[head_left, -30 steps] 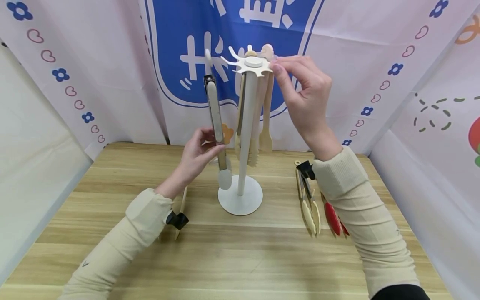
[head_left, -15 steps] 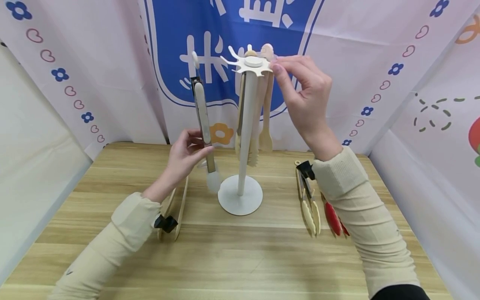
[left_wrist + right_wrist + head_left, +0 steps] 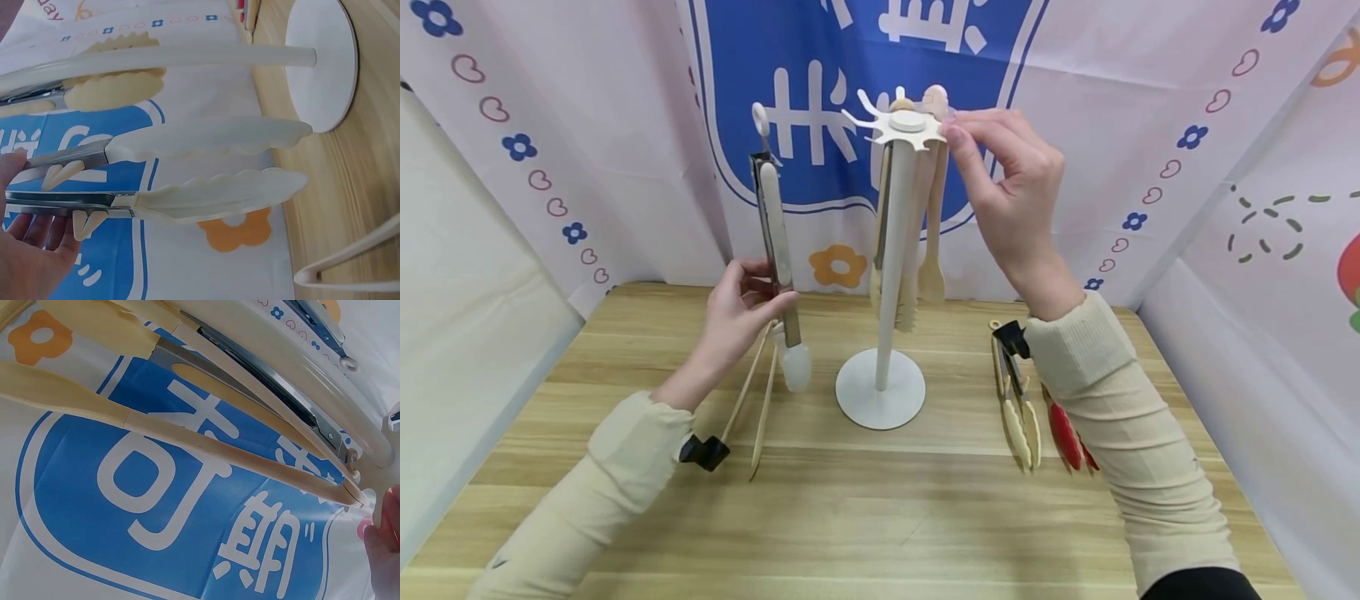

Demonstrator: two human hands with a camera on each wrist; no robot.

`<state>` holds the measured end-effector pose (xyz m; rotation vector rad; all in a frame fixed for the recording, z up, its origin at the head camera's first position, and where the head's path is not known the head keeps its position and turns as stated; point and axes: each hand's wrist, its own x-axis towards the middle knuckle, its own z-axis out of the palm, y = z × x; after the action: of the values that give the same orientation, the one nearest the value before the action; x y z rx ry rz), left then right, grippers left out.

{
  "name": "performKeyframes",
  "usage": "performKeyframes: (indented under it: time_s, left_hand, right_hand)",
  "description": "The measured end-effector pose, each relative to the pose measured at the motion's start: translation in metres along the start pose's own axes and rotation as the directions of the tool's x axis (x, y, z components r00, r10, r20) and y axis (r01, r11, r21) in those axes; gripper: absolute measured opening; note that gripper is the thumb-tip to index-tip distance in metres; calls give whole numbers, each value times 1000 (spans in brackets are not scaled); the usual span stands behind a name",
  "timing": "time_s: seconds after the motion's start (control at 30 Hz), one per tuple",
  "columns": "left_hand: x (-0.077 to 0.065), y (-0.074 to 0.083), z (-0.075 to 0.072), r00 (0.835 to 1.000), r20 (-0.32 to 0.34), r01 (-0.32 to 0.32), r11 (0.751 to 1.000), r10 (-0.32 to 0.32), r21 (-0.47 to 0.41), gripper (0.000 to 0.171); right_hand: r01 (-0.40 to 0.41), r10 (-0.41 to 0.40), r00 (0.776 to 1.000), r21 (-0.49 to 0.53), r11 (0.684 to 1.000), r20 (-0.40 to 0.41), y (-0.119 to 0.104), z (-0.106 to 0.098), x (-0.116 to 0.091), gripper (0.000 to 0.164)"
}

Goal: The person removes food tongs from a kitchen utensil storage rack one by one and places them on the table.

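Observation:
My left hand (image 3: 733,304) holds a pair of metal tongs (image 3: 776,225) with white scalloped tips, hanging upright left of a white rack (image 3: 891,283). In the left wrist view the tongs' two white tips (image 3: 219,195) stand slightly apart and point down toward the table, with thumb and fingers at the metal arms. My right hand (image 3: 1018,187) pinches the edge of the rack's hooked top (image 3: 907,125) between thumb and fingertip. From this top hang wooden tongs (image 3: 206,447) and metal tongs (image 3: 262,378) with cream tips.
On the wooden table (image 3: 850,517), wooden tongs (image 3: 765,408) lie spread at the left. Cream-tipped tongs (image 3: 1017,425) and red-tipped tongs (image 3: 1063,433) lie at the right, partly behind the right sleeve. A printed cloth (image 3: 662,167) hangs behind.
My left hand has carried the white-tipped tongs leftward, away from the rack, uncovering more of the wooden tongs on the table. The right hand stays at the rack's top.

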<state>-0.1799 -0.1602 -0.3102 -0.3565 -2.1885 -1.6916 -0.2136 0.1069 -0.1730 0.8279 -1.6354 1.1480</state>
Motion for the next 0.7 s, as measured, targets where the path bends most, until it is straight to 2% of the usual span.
performKeyframes:
  time_s: [0.43,0.7]
  left_hand:
    - [-6,-6,-22,997,-67,45,994,-38,99,45]
    - [-12,-10,-39,993,-74,108,970,-94,217,48]
  right_hand:
    - [2,-2,1000,0,1000,0,1,0,0,8]
    - [4,-4,1000,4,1000,-2,1,0,0,8]
